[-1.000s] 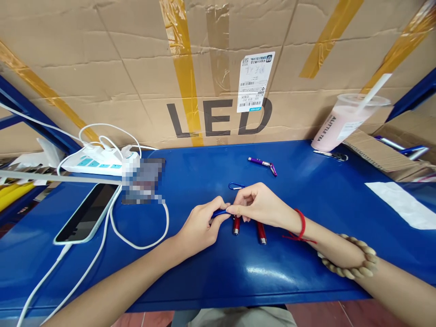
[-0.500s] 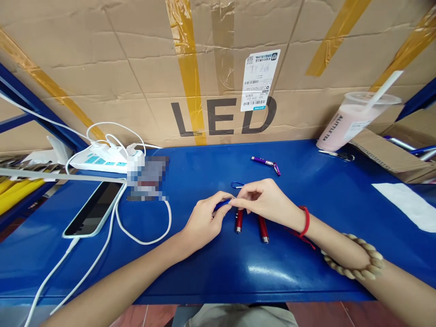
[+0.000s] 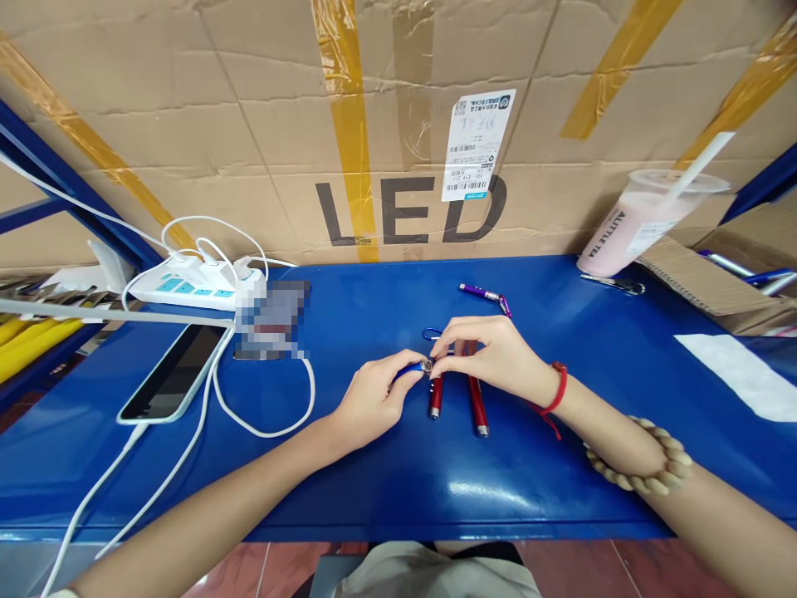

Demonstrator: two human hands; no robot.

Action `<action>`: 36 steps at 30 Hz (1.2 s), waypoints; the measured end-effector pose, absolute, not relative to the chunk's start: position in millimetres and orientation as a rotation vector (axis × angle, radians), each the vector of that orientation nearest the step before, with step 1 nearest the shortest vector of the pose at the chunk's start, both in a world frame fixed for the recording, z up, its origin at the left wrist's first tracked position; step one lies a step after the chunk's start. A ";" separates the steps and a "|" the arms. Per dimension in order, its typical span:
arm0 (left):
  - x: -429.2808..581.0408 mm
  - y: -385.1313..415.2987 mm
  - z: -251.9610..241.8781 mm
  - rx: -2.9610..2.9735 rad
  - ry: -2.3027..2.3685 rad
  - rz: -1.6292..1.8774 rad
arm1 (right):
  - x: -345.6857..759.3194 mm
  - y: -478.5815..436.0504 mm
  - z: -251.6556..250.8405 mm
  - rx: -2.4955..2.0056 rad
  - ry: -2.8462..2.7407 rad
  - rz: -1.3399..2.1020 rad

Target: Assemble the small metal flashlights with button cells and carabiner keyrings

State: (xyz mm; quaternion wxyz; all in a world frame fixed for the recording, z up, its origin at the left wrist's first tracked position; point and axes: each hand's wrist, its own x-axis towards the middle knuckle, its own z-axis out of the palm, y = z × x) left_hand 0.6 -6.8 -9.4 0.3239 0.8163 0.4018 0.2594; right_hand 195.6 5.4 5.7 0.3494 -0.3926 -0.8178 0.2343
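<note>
My left hand is closed around a small blue penlight, its silver end pointing right between the two hands. My right hand pinches with thumb and fingertips right at that silver end; whether a small part sits in the pinch I cannot make out. Under and behind the right hand lie two red penlights with silver tips, partly covered by the fingers. A blue carabiner clip shows just beyond the fingertips. Farther back rests a purple penlight with a clip on its end.
On the left are a phone on a white cable, a power strip with plugs, and a blurred dark object. A drink cup leans at back right near keys, an open carton and white paper. Behind stands a big cardboard box.
My right fingertips have shifted slightly right, so the penlight's silver end now shows between the hands. The left hand keeps its hold. The view has shifted a little.
</note>
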 end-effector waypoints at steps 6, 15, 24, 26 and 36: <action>-2.0 -9.6 -11.2 2.186 1.013 0.596 | 192.4 3.4 3.8 -0.896 -2.093 0.765; -4.2 -11.8 -17.2 2.120 1.048 0.595 | 192.3 3.2 0.5 -0.946 -2.050 0.858; -3.5 -11.3 -17.8 2.084 1.066 0.644 | 190.1 0.5 0.7 -0.978 -2.037 0.864; -3.9 -11.6 -18.8 2.067 1.074 0.652 | 189.7 0.6 0.2 -0.990 -2.020 0.876; -3.3 -11.3 -17.6 2.050 1.069 0.692 | 189.1 -0.7 0.9 -1.025 -2.031 0.751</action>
